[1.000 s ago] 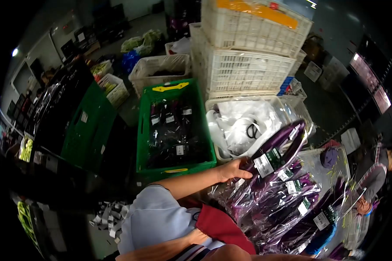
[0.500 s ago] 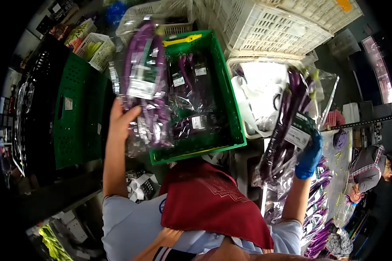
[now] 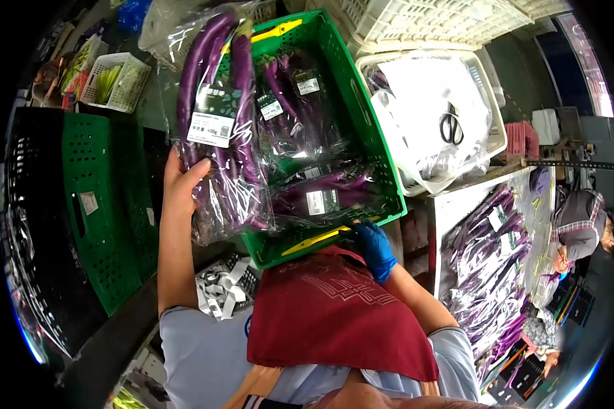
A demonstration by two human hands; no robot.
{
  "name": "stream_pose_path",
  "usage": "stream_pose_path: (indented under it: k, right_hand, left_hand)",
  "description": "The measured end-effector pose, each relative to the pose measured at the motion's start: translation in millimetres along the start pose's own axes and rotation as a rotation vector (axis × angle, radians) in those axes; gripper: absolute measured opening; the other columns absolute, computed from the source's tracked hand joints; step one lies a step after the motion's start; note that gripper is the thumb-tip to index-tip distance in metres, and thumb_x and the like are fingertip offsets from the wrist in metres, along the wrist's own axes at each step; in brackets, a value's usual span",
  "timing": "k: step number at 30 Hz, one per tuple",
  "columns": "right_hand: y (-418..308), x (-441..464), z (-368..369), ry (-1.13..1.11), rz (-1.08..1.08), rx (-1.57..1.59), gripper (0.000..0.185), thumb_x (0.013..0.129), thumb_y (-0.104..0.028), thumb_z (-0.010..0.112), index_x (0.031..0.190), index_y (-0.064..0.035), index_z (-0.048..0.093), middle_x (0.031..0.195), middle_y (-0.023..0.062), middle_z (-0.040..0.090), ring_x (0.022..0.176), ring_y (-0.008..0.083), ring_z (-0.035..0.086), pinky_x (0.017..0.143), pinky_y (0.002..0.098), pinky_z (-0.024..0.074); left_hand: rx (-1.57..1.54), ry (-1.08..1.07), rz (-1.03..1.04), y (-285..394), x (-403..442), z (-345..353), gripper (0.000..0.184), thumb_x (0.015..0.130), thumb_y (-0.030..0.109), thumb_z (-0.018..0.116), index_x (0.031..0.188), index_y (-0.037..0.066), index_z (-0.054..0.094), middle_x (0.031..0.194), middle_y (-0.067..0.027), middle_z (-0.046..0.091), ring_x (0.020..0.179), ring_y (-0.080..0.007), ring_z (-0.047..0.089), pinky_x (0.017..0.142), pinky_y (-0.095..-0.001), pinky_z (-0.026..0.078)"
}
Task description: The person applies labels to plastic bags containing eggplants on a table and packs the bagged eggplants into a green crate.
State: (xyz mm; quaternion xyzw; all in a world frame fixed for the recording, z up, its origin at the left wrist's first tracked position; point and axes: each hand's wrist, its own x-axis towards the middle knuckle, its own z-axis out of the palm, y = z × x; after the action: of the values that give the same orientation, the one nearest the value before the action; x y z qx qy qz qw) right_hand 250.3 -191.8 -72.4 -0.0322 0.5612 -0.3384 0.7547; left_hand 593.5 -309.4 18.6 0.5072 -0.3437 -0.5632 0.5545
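Note:
My bare left hand (image 3: pixel 183 180) grips a clear bag of long purple eggplants (image 3: pixel 242 129), its white label facing up. The bag hangs over the left side of a green crate (image 3: pixel 382 136). My right hand (image 3: pixel 374 251), in a blue glove, is closed over the crate's near rim beside a yellow handle (image 3: pixel 314 240); its fingertips are partly hidden. Inside the crate, a bagged bunch of eggplants (image 3: pixel 351 198) lies crosswise near that rim. More bagged eggplants (image 3: pixel 297 112) lie toward the far end.
A white basket (image 3: pixel 496 112) to the right holds plastic bags and black-handled scissors (image 3: pixel 451 125). Many bagged eggplants (image 3: pixel 491 252) cover the table at right, where another person (image 3: pixel 580 221) is present. Green crates (image 3: pixel 92 211) stand left; white crates (image 3: pixel 416 24) are stacked behind.
My right hand has moved left from above the basket to the crate's near rim, and its eggplant bag is out of it. Another bag now shows in the crate. My left hand still holds its bag.

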Motion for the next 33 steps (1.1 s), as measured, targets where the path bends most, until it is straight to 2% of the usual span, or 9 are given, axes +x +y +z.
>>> stream_pose_path:
  k: [6, 9, 14, 16, 18, 22, 29, 30, 33]
  right_hand:
    - [-70.0, -18.1, 59.2, -0.313, -0.484, -0.099, 0.052, 0.081, -0.033, 0.054, 0.121, -0.0036, 0.038, 0.115, 0.0107, 0.048, 0.105, 0.0211, 0.047, 0.089, 0.036, 0.0368]
    - [-95.5, -10.3, 84.1, -0.727, -0.361, 0.16, 0.064, 0.077, -0.033, 0.059, 0.126, -0.0037, 0.032, 0.124, 0.0114, 0.04, 0.113, 0.0209, 0.039, 0.093, 0.0341, 0.033]
    - [-103.1, -25.2, 70.0, -0.322, -0.628, 0.18, 0.046, 0.073, -0.011, 0.055, 0.115, 0.0009, 0.041, 0.103, 0.0086, 0.055, 0.081, 0.0156, 0.054, 0.076, 0.0262, 0.0428]
    - [-103.5, -28.9, 23.6, -0.422, -0.614, 0.317, 0.046, 0.075, -0.014, 0.055, 0.116, 0.0004, 0.041, 0.103, 0.0101, 0.054, 0.086, 0.0173, 0.054, 0.077, 0.0283, 0.043]
    - [-107.4, -40.7, -7.4, -0.269, -0.619, 0.403, 0.048, 0.077, -0.021, 0.055, 0.118, -0.001, 0.04, 0.107, 0.0112, 0.053, 0.089, 0.0202, 0.054, 0.079, 0.0324, 0.0434]
    - [-114.7, -52.4, -39.3, -0.113, -0.829, 0.513, 0.044, 0.078, -0.032, 0.046, 0.112, -0.0044, 0.05, 0.102, 0.0077, 0.057, 0.089, 0.0227, 0.056, 0.074, 0.0375, 0.0482]
    - [-110.9, -62.8, -35.6, 0.01, -0.929, -0.104, 0.054, 0.075, -0.026, 0.054, 0.121, -0.0016, 0.039, 0.115, 0.0114, 0.05, 0.105, 0.022, 0.048, 0.089, 0.0359, 0.0383]
    - [-114.7, -56.1, -35.1, -0.235, -0.722, 0.249, 0.056, 0.075, -0.023, 0.056, 0.122, -0.0005, 0.036, 0.118, 0.0127, 0.047, 0.111, 0.023, 0.044, 0.095, 0.0373, 0.0334]
    - [-117.7, -18.7, -25.2, -0.169, -0.627, 0.035, 0.045, 0.071, -0.012, 0.057, 0.112, 0.001, 0.043, 0.094, 0.0077, 0.056, 0.076, 0.0152, 0.055, 0.067, 0.0272, 0.046]
  left_hand:
    - [-0.073, -0.29, -0.239, -26.8, 17.2, 40.6, 0.059, 0.064, 0.005, 0.064, 0.117, -0.001, 0.039, 0.102, -0.0086, 0.053, 0.09, -0.0167, 0.052, 0.082, -0.029, 0.041]
    - [-0.058, -0.53, -0.308, -24.8, 17.2, 95.4, 0.063, 0.064, 0.01, 0.068, 0.119, -0.001, 0.038, 0.104, -0.0087, 0.052, 0.094, -0.0169, 0.051, 0.085, -0.0292, 0.039]
    - [-0.119, -0.819, -0.271, -47.3, 35.1, 126.7, 0.055, 0.078, 0.036, 0.06, 0.117, 0.003, 0.043, 0.107, -0.0063, 0.052, 0.097, -0.0153, 0.049, 0.085, -0.0269, 0.038]
    - [0.192, -0.658, -0.333, -101.3, 40.7, 112.1, 0.041, 0.082, 0.036, 0.053, 0.108, 0.005, 0.051, 0.099, -0.006, 0.056, 0.094, -0.0144, 0.051, 0.081, -0.0274, 0.04]
    - [1.058, -1.051, -0.257, -195.8, 31.8, 78.9, 0.04, 0.076, 0.038, 0.059, 0.093, 0.002, 0.052, 0.086, -0.0115, 0.059, 0.078, -0.0204, 0.055, 0.07, -0.0311, 0.042]
    - [1.61, -0.956, -0.213, -223.5, -20.2, 80.6, 0.046, 0.067, 0.028, 0.067, 0.101, 0.005, 0.045, 0.087, -0.0165, 0.055, 0.083, -0.0343, 0.055, 0.072, -0.0386, 0.045]
    - [0.992, -0.985, -0.357, -317.6, -5.9, 23.4, 0.038, 0.068, 0.014, 0.061, 0.102, 0.002, 0.048, 0.083, -0.0167, 0.058, 0.075, -0.0311, 0.057, 0.067, -0.0379, 0.044]
    - [0.961, -0.998, -0.297, -313.2, -2.3, 19.1, 0.036, 0.068, 0.013, 0.061, 0.1, 0.001, 0.049, 0.078, -0.0161, 0.059, 0.072, -0.0303, 0.057, 0.066, -0.0373, 0.043]
    - [0.879, -1.491, -0.338, -265.9, 42.6, 50.2, 0.024, 0.075, 0.013, 0.054, 0.095, 0.001, 0.052, 0.072, -0.0127, 0.058, 0.065, -0.02, 0.054, 0.061, -0.0345, 0.04]
